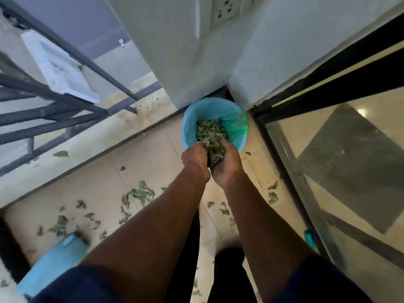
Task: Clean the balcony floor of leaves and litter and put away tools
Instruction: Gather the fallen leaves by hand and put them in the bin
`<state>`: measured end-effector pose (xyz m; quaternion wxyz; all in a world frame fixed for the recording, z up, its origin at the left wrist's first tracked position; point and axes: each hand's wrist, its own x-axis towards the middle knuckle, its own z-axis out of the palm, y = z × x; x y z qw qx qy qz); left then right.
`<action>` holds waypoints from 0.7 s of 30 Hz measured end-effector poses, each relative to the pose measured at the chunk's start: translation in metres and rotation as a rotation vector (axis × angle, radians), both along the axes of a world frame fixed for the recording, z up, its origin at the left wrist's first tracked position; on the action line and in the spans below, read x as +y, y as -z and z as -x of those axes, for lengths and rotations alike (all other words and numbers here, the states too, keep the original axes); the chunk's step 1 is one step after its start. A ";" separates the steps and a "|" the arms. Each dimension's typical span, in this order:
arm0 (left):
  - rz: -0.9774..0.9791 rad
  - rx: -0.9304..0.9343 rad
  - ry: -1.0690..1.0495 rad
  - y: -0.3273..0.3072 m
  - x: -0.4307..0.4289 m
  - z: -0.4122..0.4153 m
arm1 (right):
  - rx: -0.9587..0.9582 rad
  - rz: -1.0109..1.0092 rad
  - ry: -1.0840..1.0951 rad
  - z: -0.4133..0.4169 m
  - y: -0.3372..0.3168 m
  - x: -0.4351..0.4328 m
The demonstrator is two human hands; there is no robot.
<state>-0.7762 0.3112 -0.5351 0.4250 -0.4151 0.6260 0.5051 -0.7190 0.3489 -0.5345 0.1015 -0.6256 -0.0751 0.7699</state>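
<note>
A blue bin (190, 121) with a green liner stands in the balcony corner against the wall. My left hand (195, 161) and my right hand (226, 166) are pressed together over the bin's near rim, cupping a bunch of dry green leaves (211, 139) between them. The bunch reaches from my palms into the bin's mouth. Loose leaves (140, 194) lie scattered over the beige tiled floor behind my hands, thickest to the left.
A blue dustpan (54, 262) lies on the floor at lower left. A dark metal railing (54, 119) runs along the left edge. The glass sliding door (341, 171) with its black frame bounds the right, and a teal tool handle (309, 238) leans by its track.
</note>
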 end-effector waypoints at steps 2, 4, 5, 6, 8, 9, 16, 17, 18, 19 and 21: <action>-0.021 -0.013 0.023 0.020 0.008 0.009 | 0.046 0.012 0.016 0.004 0.019 0.012; -0.065 -0.038 0.048 0.029 0.011 0.018 | 0.051 0.038 0.001 0.002 0.026 0.022; -0.078 -0.055 0.075 0.030 0.011 0.022 | 0.029 0.036 -0.016 -0.001 0.027 0.025; -0.088 -0.070 0.113 0.030 0.008 0.026 | 0.005 0.021 -0.033 -0.006 0.027 0.027; -0.104 -0.087 0.219 0.028 0.001 0.032 | -0.044 -0.019 -0.052 -0.019 0.022 0.027; -0.110 -0.079 0.286 0.025 -0.003 0.034 | -0.065 -0.047 -0.069 -0.026 0.017 0.027; -0.098 0.447 1.091 -0.049 -0.032 0.031 | -0.358 -0.495 -0.449 -0.079 -0.057 0.008; -0.104 0.524 1.231 -0.069 -0.037 0.028 | -0.400 -0.552 -0.514 -0.087 -0.078 0.004; -0.119 0.591 1.343 -0.086 -0.042 0.026 | -0.437 -0.593 -0.579 -0.095 -0.093 0.000; -0.158 0.668 1.433 -0.110 -0.046 0.023 | -0.474 -0.630 -0.608 -0.106 -0.115 -0.007; -0.267 0.829 1.564 -0.159 -0.057 0.015 | -0.503 -0.722 -0.588 -0.129 -0.162 -0.024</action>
